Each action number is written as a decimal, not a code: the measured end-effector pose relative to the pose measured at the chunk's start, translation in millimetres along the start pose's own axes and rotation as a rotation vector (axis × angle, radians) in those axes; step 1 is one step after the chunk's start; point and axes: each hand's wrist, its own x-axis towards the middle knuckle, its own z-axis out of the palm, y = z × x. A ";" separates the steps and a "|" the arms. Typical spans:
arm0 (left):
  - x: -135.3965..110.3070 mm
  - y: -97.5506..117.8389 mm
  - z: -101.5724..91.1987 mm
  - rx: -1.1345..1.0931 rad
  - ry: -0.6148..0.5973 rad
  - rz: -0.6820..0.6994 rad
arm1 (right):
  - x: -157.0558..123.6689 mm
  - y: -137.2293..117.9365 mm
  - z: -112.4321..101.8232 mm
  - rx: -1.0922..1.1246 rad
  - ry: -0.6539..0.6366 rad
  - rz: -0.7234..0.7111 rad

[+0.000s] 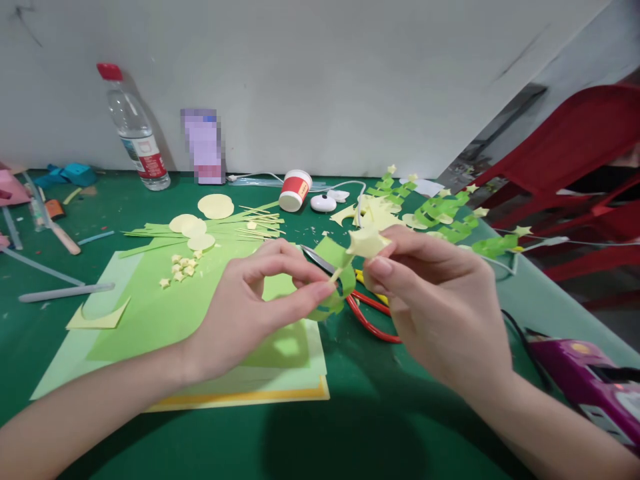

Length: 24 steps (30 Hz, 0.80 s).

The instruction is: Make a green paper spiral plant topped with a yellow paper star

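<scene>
Between finger and thumb, my left hand [273, 293] pinches a thin pale paper stem [339, 272]. A green curled paper strip [345, 283] hangs around it. My right hand [435, 300] pinches a pale yellow paper star [367, 243] at the stem's upper end; whether the two are joined I cannot tell. Scissors with red handles [373, 327] lie on the table behind my right hand, partly hidden. Under my left hand is a stack of green paper sheets [165, 320], with several small yellow paper stars [184, 269] on it.
Green strips [155, 230] and yellow paper circles [216, 206] lie behind the sheets. Finished-looking green curls with stars [440, 210] stand back right. A water bottle [135, 133], phone [204, 147] and paper cup [295, 191] line the wall. A purple power strip [580, 373] is at right.
</scene>
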 end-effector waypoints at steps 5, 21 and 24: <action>1.4 0.6 -0.5 -0.009 -0.014 -0.009 | 2.0 0.1 -1.4 -0.016 -0.004 -0.013; 1.2 -0.8 -0.2 -0.014 -0.009 -0.028 | 2.6 3.1 -0.3 0.077 -0.014 0.075; 1.6 -1.3 0.1 -0.058 -0.013 -0.041 | 1.7 3.9 0.6 0.100 0.007 0.012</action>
